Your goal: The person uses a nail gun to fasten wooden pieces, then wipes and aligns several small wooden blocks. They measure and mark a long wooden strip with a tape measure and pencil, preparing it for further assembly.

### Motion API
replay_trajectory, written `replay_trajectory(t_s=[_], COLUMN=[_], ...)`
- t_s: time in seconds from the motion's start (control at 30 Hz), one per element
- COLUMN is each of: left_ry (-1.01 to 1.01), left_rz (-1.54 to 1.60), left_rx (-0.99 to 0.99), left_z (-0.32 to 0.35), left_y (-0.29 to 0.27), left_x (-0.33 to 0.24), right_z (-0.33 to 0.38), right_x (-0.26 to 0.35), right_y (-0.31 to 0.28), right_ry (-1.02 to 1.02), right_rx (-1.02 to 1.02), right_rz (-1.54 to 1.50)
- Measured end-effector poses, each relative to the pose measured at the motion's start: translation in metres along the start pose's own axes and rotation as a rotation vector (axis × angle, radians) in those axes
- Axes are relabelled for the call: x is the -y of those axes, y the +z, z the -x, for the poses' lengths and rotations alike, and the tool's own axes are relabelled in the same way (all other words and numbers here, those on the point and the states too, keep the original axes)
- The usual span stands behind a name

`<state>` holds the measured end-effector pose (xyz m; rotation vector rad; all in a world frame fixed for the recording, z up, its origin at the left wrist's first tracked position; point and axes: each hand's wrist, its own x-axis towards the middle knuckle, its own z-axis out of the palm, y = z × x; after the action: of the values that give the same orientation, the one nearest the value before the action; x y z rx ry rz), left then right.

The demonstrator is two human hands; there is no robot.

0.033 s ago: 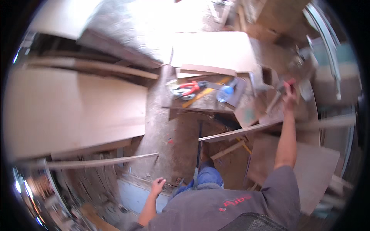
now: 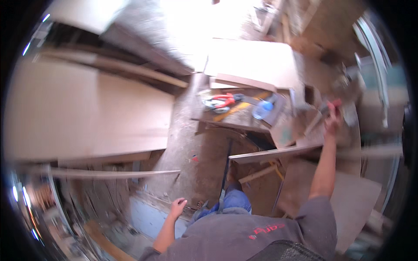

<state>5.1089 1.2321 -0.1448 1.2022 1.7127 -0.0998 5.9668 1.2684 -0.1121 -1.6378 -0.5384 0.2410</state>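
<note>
At the right, my right hand [image 2: 333, 123] reaches out over a cluttered wooden surface, its fingers closed around or against a small red thing [image 2: 334, 104]. Motion blur hides what that red thing is. Beside these fingers lies a tool like a hammer, with a pale wooden handle [image 2: 312, 124]. My left hand [image 2: 177, 207] hangs low near my hip, holding nothing, its fingers loosely apart. Red-handled pliers [image 2: 224, 100] lie on the bench in the middle, with a yellow strip [image 2: 226, 114] and a blue-and-clear plastic bottle [image 2: 263, 109] close by.
A large pale board [image 2: 126, 115] spans the left side, with a thin plank edge [image 2: 113, 174] in front of it. Another plank edge [image 2: 274, 152] crosses before my right forearm. A brown panel [image 2: 352, 195] leans at the lower right. Bright board [image 2: 252, 61] lies beyond the pliers.
The whole view has shifted, so the bench, pliers and bottle appear a little farther right and lower. My right hand stays by the red thing, and my left hand has hardly moved.
</note>
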Motion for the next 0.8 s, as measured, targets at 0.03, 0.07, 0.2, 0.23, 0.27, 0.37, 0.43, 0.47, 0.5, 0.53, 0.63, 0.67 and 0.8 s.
replay_trajectory(t_s=[0.03,0.07,0.2,0.23,0.27,0.37,0.43,0.47,0.5,0.53,0.63,0.67,0.8], left_ry=[0.030,0.031,-0.024,-0.052,-0.061,-0.133,-0.138,-0.181,-0.223,-0.205,-0.134,-0.129,-0.152], left_rz=[0.052,0.092,0.259,0.276,0.307,0.379,0.415,0.446,0.495,0.468,0.495,0.497,0.687], left_rx=[-0.040,-0.078,-0.163,-0.185,-0.200,-0.278,-0.334,-0.354,-0.386,-0.411,-0.450,-0.481,-0.749], left_z=[0.007,0.009,0.028,0.037,0.045,0.084,0.104,0.116,0.127,0.139,0.175,0.191,0.245], left_y=[0.003,0.007,0.014,0.017,0.019,0.038,0.053,0.063,0.074,0.083,0.099,0.093,0.084], left_x=[0.009,0.016,0.052,0.064,0.076,0.125,0.162,0.185,0.206,0.226,0.288,0.316,0.367], right_z=[0.015,0.030,0.106,0.126,0.145,0.208,0.246,0.269,0.292,0.317,0.406,0.444,0.611], right_x=[0.030,0.060,0.142,0.158,0.172,0.213,0.251,0.271,0.290,0.310,0.352,0.360,0.358], right_y=[0.007,0.013,0.076,0.090,0.109,0.168,0.201,0.219,0.236,0.248,0.277,0.285,0.339], right_ry=[0.087,0.105,-0.133,-0.227,-0.326,-0.364,-0.616,-0.740,-0.812,-0.881,-0.923,-0.834,-0.617], right_rx=[-0.017,0.007,0.017,0.069,0.117,0.172,0.315,0.390,0.482,0.559,0.845,0.969,1.328], right_rz=[-0.156,-0.254,-0.106,-0.008,0.074,-0.013,0.088,0.089,-0.025,0.017,-0.092,-0.163,-0.152])
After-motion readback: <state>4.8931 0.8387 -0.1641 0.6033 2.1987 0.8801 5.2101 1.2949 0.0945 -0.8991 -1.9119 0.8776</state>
